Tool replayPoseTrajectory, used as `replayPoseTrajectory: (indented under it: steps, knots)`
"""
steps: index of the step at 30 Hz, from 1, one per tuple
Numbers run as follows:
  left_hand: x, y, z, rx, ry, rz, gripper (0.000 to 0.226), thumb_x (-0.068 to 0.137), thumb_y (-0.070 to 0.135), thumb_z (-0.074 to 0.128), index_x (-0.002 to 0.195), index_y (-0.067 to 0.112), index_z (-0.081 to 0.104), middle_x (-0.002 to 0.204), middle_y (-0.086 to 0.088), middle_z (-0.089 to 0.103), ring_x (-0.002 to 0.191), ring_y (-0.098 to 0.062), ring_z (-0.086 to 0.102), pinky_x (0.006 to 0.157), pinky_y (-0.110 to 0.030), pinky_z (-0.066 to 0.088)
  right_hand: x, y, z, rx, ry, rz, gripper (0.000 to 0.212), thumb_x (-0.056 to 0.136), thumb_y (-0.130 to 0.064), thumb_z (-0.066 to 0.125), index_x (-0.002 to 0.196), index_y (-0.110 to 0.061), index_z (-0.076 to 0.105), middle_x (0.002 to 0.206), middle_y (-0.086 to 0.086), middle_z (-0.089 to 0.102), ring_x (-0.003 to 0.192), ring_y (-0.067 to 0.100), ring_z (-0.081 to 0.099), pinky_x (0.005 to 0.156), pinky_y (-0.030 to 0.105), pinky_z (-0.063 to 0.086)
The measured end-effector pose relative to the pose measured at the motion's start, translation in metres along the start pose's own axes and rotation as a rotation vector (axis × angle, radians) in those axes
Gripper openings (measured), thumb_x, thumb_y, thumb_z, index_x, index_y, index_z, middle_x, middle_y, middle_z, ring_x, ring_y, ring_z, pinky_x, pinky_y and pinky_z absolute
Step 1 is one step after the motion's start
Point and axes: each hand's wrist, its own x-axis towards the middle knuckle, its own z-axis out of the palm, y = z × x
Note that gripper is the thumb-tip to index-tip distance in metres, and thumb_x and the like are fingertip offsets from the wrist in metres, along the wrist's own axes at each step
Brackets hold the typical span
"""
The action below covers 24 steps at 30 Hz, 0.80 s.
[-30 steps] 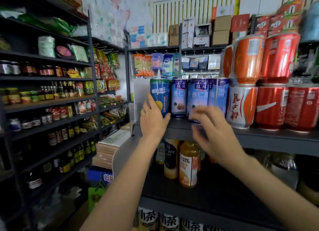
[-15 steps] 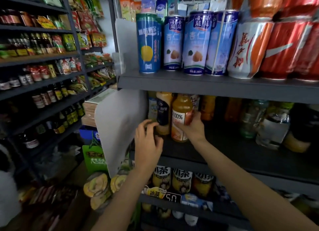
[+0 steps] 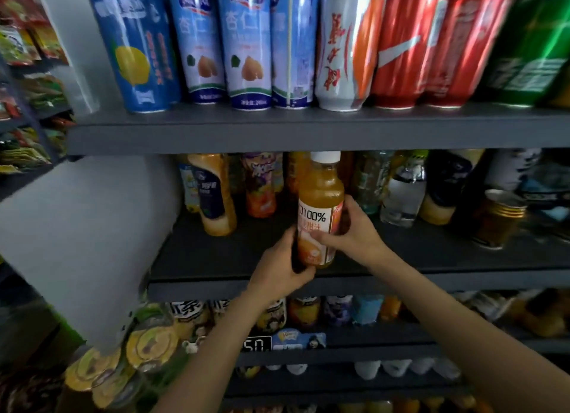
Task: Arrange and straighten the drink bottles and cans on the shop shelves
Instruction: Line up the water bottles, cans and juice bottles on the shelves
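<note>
An orange juice bottle (image 3: 320,209) with a white cap and a "100%" label stands upright near the front of the middle shelf (image 3: 308,283). My right hand (image 3: 351,230) grips its label from the right, thumb across the front. My left hand (image 3: 277,267) grips its lower part from the left and below. Behind it stand more bottles, among them a juice bottle with a dark label (image 3: 214,196) and a clear water bottle (image 3: 401,196). On the top shelf (image 3: 277,132) tall blue cans (image 3: 246,45) and red cans (image 3: 404,45) stand in a row.
A grey side panel (image 3: 80,233) closes the shelf unit on the left. Below are bottles on a lower shelf (image 3: 339,351) with a price tag (image 3: 257,344). Yellow-lidded tubs (image 3: 148,344) hang at the lower left. Snack packets (image 3: 24,73) fill the racks at far left.
Both hands came down from the blue cans on the top shelf to the middle shelf and took hold of the orange juice bottle, which now stands nearer the shelf front. The view has dropped and moved closer.
</note>
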Motion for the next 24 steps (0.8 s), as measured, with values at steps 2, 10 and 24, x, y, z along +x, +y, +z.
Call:
replayPoseTrajectory:
  steps: [2,10,24]
  knots:
    - [0.003,0.011,0.01,-0.039,-0.1,0.005,0.082,0.079,0.021,0.072,0.143,0.024,0.021,0.129,0.014,0.043,0.119,0.0,0.042,0.087,-0.004,0.032,-0.008,0.003,-0.017,0.032,-0.024,0.005,0.062,0.069,-0.016,0.08,0.116,-0.024,0.042,0.118,0.003,0.058,0.111,0.017,0.055,0.096,0.039,0.047]
    - [0.013,0.066,0.081,-0.086,-0.027,0.093,0.082,0.07,0.031,0.08,0.137,0.027,0.033,0.13,0.005,0.052,0.117,-0.01,0.051,0.092,-0.026,0.046,-0.055,0.023,-0.098,0.141,-0.016,0.031,0.067,0.067,-0.007,0.081,0.12,-0.021,0.043,0.109,-0.012,0.06,0.099,-0.002,0.059,0.079,0.015,0.051]
    - [0.041,0.352,0.349,-0.008,-0.017,0.399,0.081,0.069,0.04,0.078,0.136,0.034,0.033,0.113,0.007,0.037,0.112,-0.01,0.04,0.092,-0.027,0.04,-0.233,0.112,-0.447,0.176,0.36,-0.054,0.039,0.075,-0.036,0.06,0.112,-0.03,0.049,0.11,-0.012,0.064,0.101,0.002,0.062,0.084,0.026,0.052]
